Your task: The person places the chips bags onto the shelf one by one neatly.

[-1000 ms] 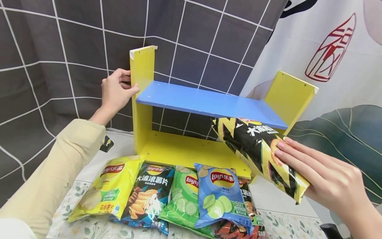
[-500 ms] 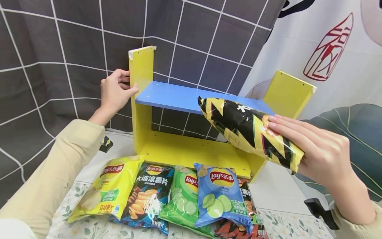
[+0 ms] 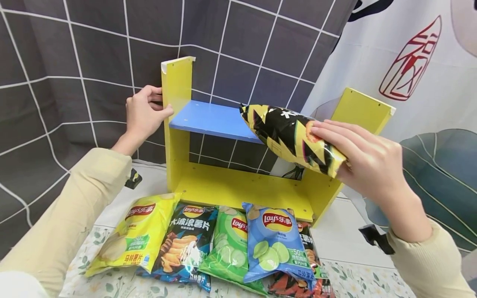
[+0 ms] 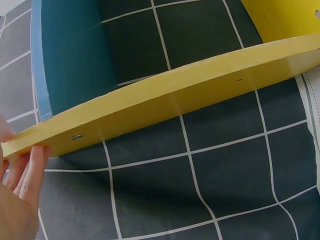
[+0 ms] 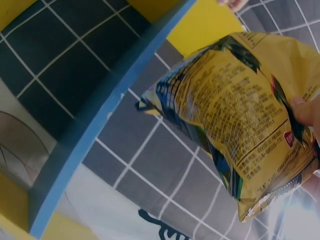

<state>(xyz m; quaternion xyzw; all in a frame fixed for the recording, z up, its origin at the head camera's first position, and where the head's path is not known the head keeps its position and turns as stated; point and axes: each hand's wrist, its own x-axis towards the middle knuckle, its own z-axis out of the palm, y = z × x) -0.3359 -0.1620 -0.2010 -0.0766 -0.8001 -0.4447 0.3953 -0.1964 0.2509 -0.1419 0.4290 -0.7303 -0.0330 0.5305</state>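
The left hand (image 3: 144, 111) grips the upper part of the shelf's yellow side (image 3: 178, 82), fingers against its outer face, thumb at the front edge. Below those fingers lies the yellow bag (image 3: 134, 236). To their right runs the shelf's blue board (image 3: 212, 118), and lower than both hands' fingers is the yellow base (image 3: 238, 184). Just before the base, rightward, lie the black-blue bag (image 3: 190, 244), the green bag (image 3: 227, 248), the blue bag (image 3: 273, 240) and, partly under it, the black-red bag (image 3: 287, 289). The black-yellow bag (image 3: 287, 134) extends left from the right fingers, its far end higher; I cannot tell whether it touches the board. The right hand (image 3: 369, 157) grips its near end.
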